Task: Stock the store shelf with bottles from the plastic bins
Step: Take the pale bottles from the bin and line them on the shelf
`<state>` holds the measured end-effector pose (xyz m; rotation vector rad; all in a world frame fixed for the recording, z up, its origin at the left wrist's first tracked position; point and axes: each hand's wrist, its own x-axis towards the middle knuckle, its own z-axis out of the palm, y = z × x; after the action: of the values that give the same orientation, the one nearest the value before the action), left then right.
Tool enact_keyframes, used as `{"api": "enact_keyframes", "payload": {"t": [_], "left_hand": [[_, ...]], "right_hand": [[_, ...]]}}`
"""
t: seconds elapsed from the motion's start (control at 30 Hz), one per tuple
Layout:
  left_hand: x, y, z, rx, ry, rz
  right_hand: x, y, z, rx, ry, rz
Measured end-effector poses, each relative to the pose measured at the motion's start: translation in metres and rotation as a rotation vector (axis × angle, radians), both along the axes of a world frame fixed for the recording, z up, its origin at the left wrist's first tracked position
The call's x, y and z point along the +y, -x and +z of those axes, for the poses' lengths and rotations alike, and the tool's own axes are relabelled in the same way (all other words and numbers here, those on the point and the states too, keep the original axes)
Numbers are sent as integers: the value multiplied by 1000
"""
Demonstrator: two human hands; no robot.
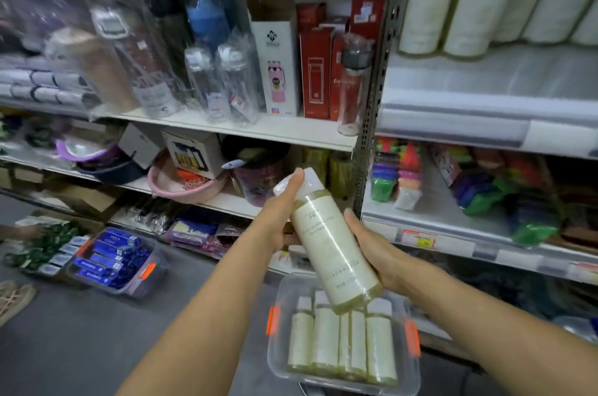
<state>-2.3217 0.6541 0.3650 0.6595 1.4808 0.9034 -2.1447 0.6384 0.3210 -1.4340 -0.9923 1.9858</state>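
Broadly, a store shelving unit [226, 128] fills the view from 9 o'clock round to 3 o'clock, split by a perforated metal upright [372, 104] just right of centre. From 10 to 12 o'clock its upper board carries film-wrapped drinking bottles [226, 82] and red and white cartons [315, 72]. The board under it holds a pink basin [187, 185] among boxes. At 1 o'clock, across the upright, stands a row of white rolls [427, 4], and at 3 o'clock lie bright multicoloured packs [517, 198].

On the grey floor at 6 o'clock sits a clear plastic bin [275, 360] with cream bottles [326, 340] lying side by side in it, caps toward 12 o'clock. At 8 o'clock sits a second clear bin [139, 285] filled with blue boxes [110, 253].

Just above the first bin, near 5 o'clock from centre, a cream bottle [330, 243] is held in the air in front of the shelves. It is tilted, with its base toward 5 o'clock and its white cap [307, 180] toward 11 o'clock.

The left hand [280, 221] grips the bottle's upper part from the 9 o'clock side, index finger stretched up along the neck to touch the cap. The right hand [375, 250] holds the lower part from the 3 o'clock side, thumb lying along the label and the other fingers hidden behind the bottle.

Orange latches [272, 319] mark the first bin's ends.
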Motion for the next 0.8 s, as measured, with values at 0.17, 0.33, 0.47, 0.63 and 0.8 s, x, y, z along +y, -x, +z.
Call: {"api": "enact_keyframes", "payload": {"t": [0.17, 0.33, 0.47, 0.63, 0.8], "left_hand": [[5, -21, 46, 6, -70, -51], [17, -50, 85, 58, -176, -89], [27, -77, 123, 79, -264, -121], [45, -116, 160, 140, -344, -203], [62, -164, 188, 89, -449, -251]], "right_hand": [[-5, -20, 43, 5, -84, -78], [-8, -44, 85, 43, -179, -125], [-12, -69, 123, 23, -366, -19], [0, -106, 153, -34, -495, 36], [24, -147, 177, -10, -544, -121]]}}
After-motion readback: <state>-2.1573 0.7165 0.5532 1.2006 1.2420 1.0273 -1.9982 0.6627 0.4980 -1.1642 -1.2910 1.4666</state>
